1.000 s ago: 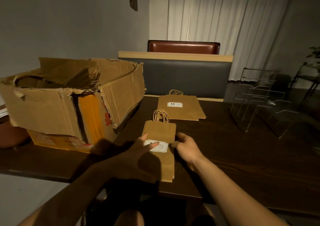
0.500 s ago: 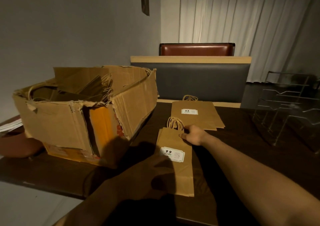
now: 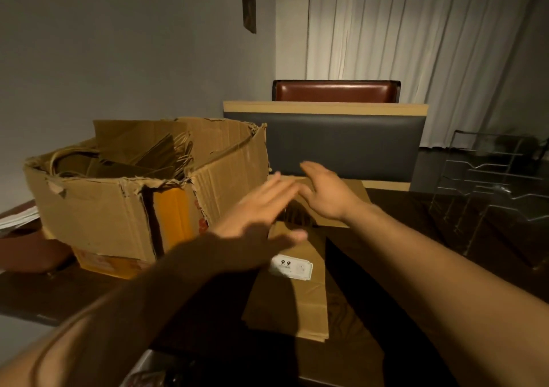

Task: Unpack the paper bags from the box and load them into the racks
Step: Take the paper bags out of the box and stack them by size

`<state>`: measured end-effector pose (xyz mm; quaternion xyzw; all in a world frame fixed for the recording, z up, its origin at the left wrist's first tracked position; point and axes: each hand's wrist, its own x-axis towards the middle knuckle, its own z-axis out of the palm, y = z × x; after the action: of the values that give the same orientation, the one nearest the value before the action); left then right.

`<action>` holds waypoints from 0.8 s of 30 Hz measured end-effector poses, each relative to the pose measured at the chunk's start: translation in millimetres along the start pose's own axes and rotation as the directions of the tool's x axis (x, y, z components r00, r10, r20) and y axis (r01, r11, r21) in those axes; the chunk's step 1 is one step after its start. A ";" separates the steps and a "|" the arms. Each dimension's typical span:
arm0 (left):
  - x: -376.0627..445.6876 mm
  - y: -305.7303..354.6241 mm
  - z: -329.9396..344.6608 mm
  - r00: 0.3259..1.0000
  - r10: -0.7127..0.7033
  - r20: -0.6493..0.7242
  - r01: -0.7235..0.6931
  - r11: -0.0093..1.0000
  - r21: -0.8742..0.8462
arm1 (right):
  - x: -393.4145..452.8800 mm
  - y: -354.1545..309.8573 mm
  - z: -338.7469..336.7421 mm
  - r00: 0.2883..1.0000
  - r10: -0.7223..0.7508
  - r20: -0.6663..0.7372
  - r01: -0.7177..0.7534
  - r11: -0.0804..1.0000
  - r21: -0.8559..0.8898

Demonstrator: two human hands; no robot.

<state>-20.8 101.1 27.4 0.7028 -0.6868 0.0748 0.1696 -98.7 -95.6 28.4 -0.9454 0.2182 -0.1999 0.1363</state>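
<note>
Fingers [image 3: 276,190] on both hands are hanging loose, empty; we're guessing the bags [image 3: 297,291] are light and floppy, so we're grabbing by the handles

We hold both bare forearms stretched forward, converging toward the middle. Our left hand [image 3: 261,208] is raised with its back up, fingers straight and close together, pointing forward and to the right, thumb spread out below them; it is motion-blurred. Our right hand [image 3: 325,192] lies just beyond it, fingers extended and reaching forward-left, gripping nothing, its fingertips blurred too.
</note>
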 end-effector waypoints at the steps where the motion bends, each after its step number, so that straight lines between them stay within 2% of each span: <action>1: -1.8 5.4 -31.1 0.997 -0.042 -0.071 0.041 0.999 -0.009 | 6.8 -15.0 -15.6 0.996 -0.084 -0.025 0.084 0.996 0.002; 4: 11.2 -13.2 -87.5 0.971 -0.088 -0.221 0.107 0.991 0.079 | 27.7 -60.4 -48.4 0.956 -0.289 -0.055 0.290 0.957 0.014; 7: 4.6 -70.3 -131.0 0.928 -0.280 -0.248 0.335 0.916 0.222 | 54.7 -108.0 -61.0 0.925 -0.379 -0.026 0.379 0.925 -0.017; 8: -1.2 -91.1 -139.7 0.896 -0.386 -0.220 0.433 0.870 0.235 | 62.3 -118.9 -61.2 0.921 -0.388 0.000 0.388 0.921 -0.030; 11: -18.8 -159.4 -155.7 0.740 -0.666 -0.095 0.658 0.688 0.306 | 97.8 -153.3 -47.9 0.899 -0.410 0.155 0.422 0.905 -0.050; 14: -27.9 -206.2 -149.2 0.627 -0.773 0.093 0.648 0.584 0.489 | 130.3 -174.4 -21.1 0.845 -0.353 0.403 0.416 0.906 -0.079; 17: -29.3 -233.5 -136.8 0.520 -0.820 0.239 0.605 0.551 0.575 | 156.8 -190.1 1.6 0.737 -0.234 0.634 0.370 0.925 -0.089; 18: -28.3 -239.6 -134.3 0.525 -0.815 0.245 0.590 0.556 0.585 | 164.9 -194.0 6.6 0.691 -0.203 0.693 0.377 0.920 -0.106; 21: -23.1 -251.9 -127.1 0.622 -0.751 0.222 0.570 0.629 0.529 | 178.4 -193.6 5.2 0.594 -0.136 0.793 0.408 0.901 -0.151; 22: -21.9 -254.1 -125.4 0.627 -0.741 0.239 0.563 0.644 0.518 | 181.3 -190.0 1.7 0.583 -0.121 0.803 0.393 0.907 -0.149; 24: -22.5 -256.3 -120.4 0.575 -0.749 0.331 0.564 0.655 0.503 | 183.9 -181.2 -6.6 0.562 -0.083 0.823 0.341 0.930 -0.139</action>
<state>247.5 163.1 97.1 0.9199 -0.3645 -0.0658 -0.1290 115.0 -25.4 155.3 -0.9608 0.0423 0.2677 0.0584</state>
